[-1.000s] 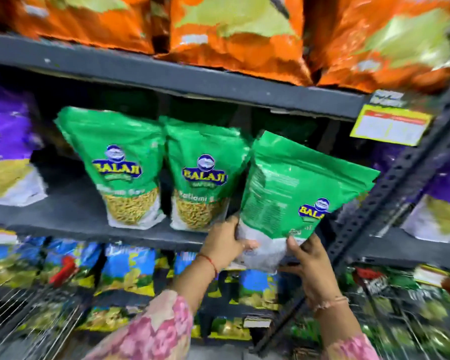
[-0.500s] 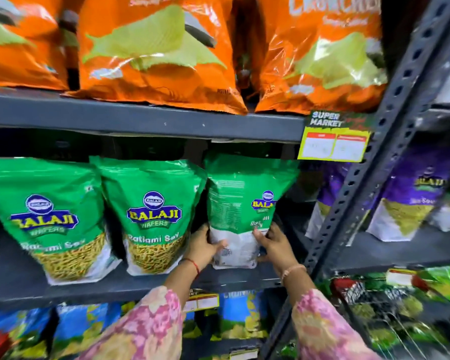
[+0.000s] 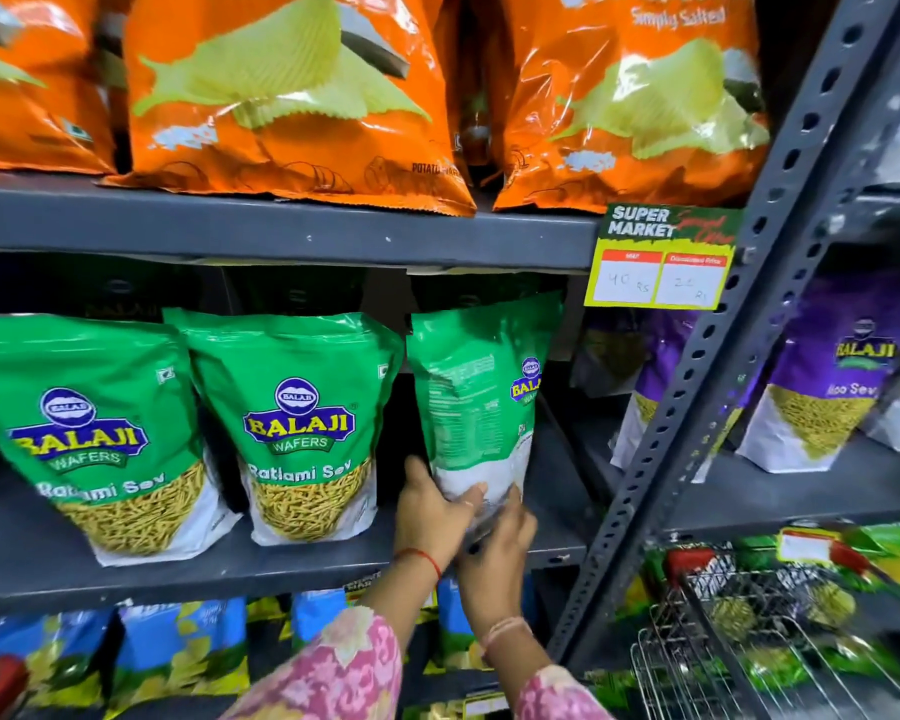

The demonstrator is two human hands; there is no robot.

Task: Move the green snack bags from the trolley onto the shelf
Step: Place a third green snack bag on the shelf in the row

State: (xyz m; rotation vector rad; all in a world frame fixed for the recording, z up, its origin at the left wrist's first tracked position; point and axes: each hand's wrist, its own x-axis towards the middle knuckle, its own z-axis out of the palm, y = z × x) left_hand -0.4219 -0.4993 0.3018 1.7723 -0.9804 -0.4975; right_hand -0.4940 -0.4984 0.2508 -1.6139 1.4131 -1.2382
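A green snack bag (image 3: 476, 387) stands upright on the grey middle shelf (image 3: 302, 566), turned partly sideways so its back label faces me. My left hand (image 3: 430, 511) grips its lower left edge. My right hand (image 3: 497, 543) holds its white bottom from the front. Two more green bags stand to its left, one in the middle (image 3: 294, 423) and one at the far left (image 3: 92, 433), both facing forward. The wire trolley (image 3: 749, 631) sits at the lower right with green packets inside.
Orange chip bags (image 3: 292, 90) fill the shelf above. A yellow price tag (image 3: 658, 262) hangs from that shelf's edge. A slanted grey perforated upright (image 3: 723, 366) stands right of the held bag. Purple bags (image 3: 827, 387) fill the neighbouring bay, blue bags (image 3: 178, 646) the shelf below.
The held bag went from tilted in front of the shelf to standing upright on it. My hands slid closer together at its base, and the view moved closer.
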